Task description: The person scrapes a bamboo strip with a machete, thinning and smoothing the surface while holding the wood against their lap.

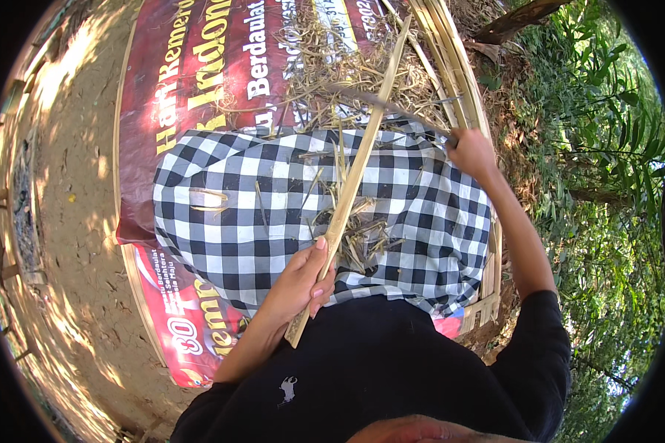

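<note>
Black shirtfront (391,354) sits closest, just below the checkered cloth (436,221) over the lap; its folds cradle some dry shavings (366,244). I see the left hand (303,280) curled round a pale strip (360,155) slanting across the cloth. Right hand (471,153), at the cloth's upper right, is wrapped round a knife (408,113), its blade crossing the strip above the cloth.

Left of the bamboo strip (356,166), a hand could pass over the checked cloth (229,173); beyond, the knife blade (419,119) crosses the strip, and the right hand (473,153) bars the far right.
</note>
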The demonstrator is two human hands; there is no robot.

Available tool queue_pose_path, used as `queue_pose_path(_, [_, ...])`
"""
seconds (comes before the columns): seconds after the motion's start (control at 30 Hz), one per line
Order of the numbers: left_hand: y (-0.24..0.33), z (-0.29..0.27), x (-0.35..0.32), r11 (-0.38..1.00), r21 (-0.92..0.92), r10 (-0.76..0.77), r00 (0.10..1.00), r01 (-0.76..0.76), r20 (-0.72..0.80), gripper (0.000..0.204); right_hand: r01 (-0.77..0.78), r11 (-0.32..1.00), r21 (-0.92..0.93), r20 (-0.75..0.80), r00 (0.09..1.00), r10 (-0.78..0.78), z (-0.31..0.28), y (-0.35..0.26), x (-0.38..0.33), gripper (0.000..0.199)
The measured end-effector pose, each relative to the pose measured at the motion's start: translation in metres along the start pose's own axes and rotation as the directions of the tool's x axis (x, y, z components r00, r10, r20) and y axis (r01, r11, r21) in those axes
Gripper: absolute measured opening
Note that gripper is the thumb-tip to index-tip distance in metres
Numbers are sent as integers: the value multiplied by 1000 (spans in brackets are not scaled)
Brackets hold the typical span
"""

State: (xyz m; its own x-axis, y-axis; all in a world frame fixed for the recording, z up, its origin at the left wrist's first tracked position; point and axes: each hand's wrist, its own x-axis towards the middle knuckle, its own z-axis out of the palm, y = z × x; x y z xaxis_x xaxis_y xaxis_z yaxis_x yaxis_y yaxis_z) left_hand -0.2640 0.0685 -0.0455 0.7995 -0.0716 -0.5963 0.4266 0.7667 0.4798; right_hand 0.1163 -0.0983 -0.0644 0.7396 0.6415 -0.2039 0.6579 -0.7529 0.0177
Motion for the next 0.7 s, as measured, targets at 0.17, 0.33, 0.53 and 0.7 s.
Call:
queue_pose_path(0.17, [-2,-7,10,998,-37,42,999,-42,-13,50,185,981,-52,42,982,-183,-20,-63,-23,23])
queue_pose_path(0.33, [0,4,-5,999,-42,25,998,-27,-63,45,501,864,-57,28,865,-500,-6,-36,-11,14])
queue_pose_path(0.53, [-2,2,-1,995,-102,-23,999,19,-32,45,14,999,-32,59,998,-12,-32,-39,27,24])
queue_pose_path(0.7, [0,-5,-14,993,-116,-26,999,21,-39,48,641,766,-53,-16,766,-642,-1,-21,18,15])
